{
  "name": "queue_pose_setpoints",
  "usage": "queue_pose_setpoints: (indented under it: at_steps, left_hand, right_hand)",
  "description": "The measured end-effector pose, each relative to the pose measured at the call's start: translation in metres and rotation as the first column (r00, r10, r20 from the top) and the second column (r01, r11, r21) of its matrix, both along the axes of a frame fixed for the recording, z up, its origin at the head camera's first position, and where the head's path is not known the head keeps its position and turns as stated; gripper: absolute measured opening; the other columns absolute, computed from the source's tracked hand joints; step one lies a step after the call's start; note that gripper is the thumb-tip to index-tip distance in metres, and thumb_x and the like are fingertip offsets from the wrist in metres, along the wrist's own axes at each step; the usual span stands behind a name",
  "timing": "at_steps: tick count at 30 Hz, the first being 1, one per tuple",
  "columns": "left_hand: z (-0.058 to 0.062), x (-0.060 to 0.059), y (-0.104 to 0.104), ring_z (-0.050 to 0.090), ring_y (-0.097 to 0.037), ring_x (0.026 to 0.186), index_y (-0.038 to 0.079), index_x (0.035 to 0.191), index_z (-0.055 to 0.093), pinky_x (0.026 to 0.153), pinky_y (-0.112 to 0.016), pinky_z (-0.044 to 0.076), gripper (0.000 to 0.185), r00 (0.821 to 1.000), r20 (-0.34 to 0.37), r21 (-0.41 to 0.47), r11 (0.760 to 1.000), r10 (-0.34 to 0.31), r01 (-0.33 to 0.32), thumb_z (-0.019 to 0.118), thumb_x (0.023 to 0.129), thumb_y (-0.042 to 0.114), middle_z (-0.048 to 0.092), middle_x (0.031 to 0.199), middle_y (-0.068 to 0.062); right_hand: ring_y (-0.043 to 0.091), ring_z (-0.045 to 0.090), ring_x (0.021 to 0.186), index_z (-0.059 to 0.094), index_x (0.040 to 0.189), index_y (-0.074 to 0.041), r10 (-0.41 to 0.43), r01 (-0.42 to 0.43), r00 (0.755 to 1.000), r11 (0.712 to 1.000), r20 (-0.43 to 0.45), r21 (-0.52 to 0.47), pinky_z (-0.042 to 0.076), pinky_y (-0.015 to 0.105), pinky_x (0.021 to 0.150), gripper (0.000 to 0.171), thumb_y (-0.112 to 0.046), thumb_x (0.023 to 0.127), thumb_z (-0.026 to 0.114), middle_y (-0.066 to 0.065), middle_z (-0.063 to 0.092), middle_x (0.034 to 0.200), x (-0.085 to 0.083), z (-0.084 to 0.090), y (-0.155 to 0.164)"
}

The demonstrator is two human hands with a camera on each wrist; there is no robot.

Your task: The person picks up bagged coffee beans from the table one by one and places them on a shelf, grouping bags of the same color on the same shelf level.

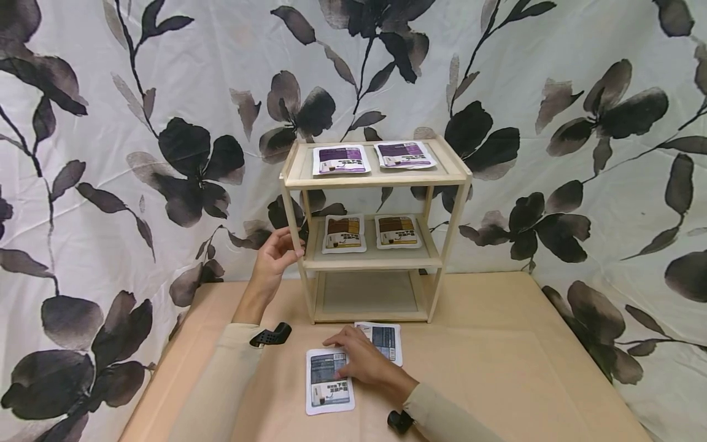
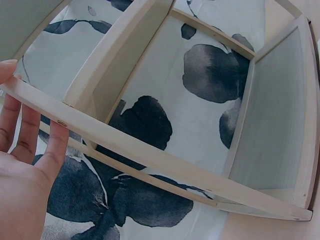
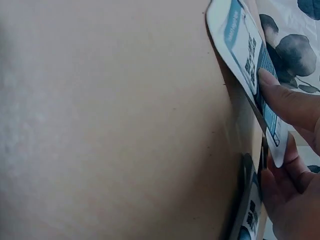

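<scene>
**Flat sachets at foot of wooden rack: handling notes**

Right hand (image 1: 364, 362) resting on two flat sachets on the tabletop (image 1: 497, 368), fingers spread and fairly straight, fingertips pressing down; no pinch visible from the head view. In the right wrist view, fingertips (image 3: 280, 95) lying on the printed face of the near sachet (image 3: 240, 45), one edge lifted slightly off the surface.

Near sachet (image 1: 329, 380): white border, dark blue-grey panel, lying flat just left of the hand. Second sachet (image 1: 383, 341): same print, partly under the fingers, touching or just beside the first.

Judged light, thin and pliable, with a slick film surface; likely to bend if lifted by one corner. Best hold: thumb under a lifted edge, fingers on top, along the sealed border.

Left hand (image 1: 276, 252) curled round the front left upright of the wooden rack (image 1: 375, 178), fingers (image 2: 20, 130) wrapped behind the post.

Rack contents:
- top shelf: two purple sachets (image 1: 340, 159), side by side, flat
- middle shelf: two brown sachets (image 1: 344, 233), side by side, flat
- bottom shelf: nothing visible
</scene>
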State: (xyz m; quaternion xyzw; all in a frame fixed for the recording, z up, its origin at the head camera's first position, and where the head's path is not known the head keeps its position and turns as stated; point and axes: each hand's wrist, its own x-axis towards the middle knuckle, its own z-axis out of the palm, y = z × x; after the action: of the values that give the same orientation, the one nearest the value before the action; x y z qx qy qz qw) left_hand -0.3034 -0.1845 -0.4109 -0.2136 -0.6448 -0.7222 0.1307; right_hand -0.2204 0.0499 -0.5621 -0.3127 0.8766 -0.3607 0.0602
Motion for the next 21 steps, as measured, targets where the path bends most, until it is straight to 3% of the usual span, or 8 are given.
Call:
queue_pose_setpoints:
  at_steps: [2,4,9,15,21]
  left_hand:
    - [-0.0007,-0.0012,-0.0003,0.06,-0.017,0.097,-0.001,0.133,0.055,0.085,-0.026,0.051,0.046,1.0,-0.005,-0.003,1.0,-0.002,0.002,0.067,0.089,-0.009,0.066,0.104,-0.001]
    - [-0.0013,-0.0021,-0.0008,0.06,-0.016,0.098,0.005,0.131,0.059,0.085,-0.025,0.051,0.045,1.0,-0.007,-0.008,1.0,-0.003,0.003,0.067,0.089,-0.009,0.066,0.104,-0.001]
    - [-0.0015,-0.0036,-0.0013,0.06,-0.015,0.098,0.021,0.125,0.064,0.086,-0.025,0.052,0.047,1.0,-0.021,-0.013,1.0,-0.01,0.01,0.066,0.09,-0.009,0.067,0.105,0.001]
    - [-0.0009,-0.0026,-0.0009,0.06,-0.016,0.098,0.019,0.127,0.063,0.087,-0.026,0.052,0.046,1.0,-0.015,-0.014,1.0,-0.003,0.003,0.067,0.089,-0.009,0.067,0.104,0.002]
    - [-0.0011,-0.002,-0.0014,0.06,-0.016,0.099,0.018,0.127,0.063,0.087,-0.026,0.052,0.046,1.0,-0.01,-0.012,1.0,-0.007,0.007,0.066,0.09,-0.009,0.067,0.105,0.002]
  right_hand:
    - [0.011,0.05,0.107,0.065,0.134,-0.023,0.006,-0.006,1.0,1.0,0.023,-0.022,0.043,0.033,0.1,0.067,-0.016,0.073,0.091,-0.003,0.055,0.114,0.0001,0.0007,0.0008]
    - [0.011,0.051,0.106,0.065,0.133,-0.024,0.011,-0.01,0.999,0.999,0.04,-0.049,0.044,0.029,0.095,0.065,-0.013,0.074,0.09,-0.002,0.053,0.114,0.0003,0.0012,0.0018]
    - [0.013,0.054,0.106,0.071,0.123,-0.021,0.001,0.003,0.999,0.992,0.037,-0.129,0.045,0.032,0.096,0.051,-0.011,0.076,0.088,-0.002,0.061,0.116,0.0015,0.0004,0.0039]
    - [0.011,0.061,0.111,0.076,0.117,-0.02,-0.022,0.039,0.995,0.982,0.093,-0.185,0.047,0.032,0.1,0.038,-0.008,0.082,0.083,-0.006,0.071,0.116,0.0055,-0.0026,0.0045]
    - [0.006,0.054,0.084,0.081,0.103,-0.015,-0.006,0.038,0.99,0.974,0.141,-0.224,0.044,0.022,0.075,0.018,-0.006,0.087,0.077,-0.001,0.074,0.1,0.0093,-0.0062,0.0045]
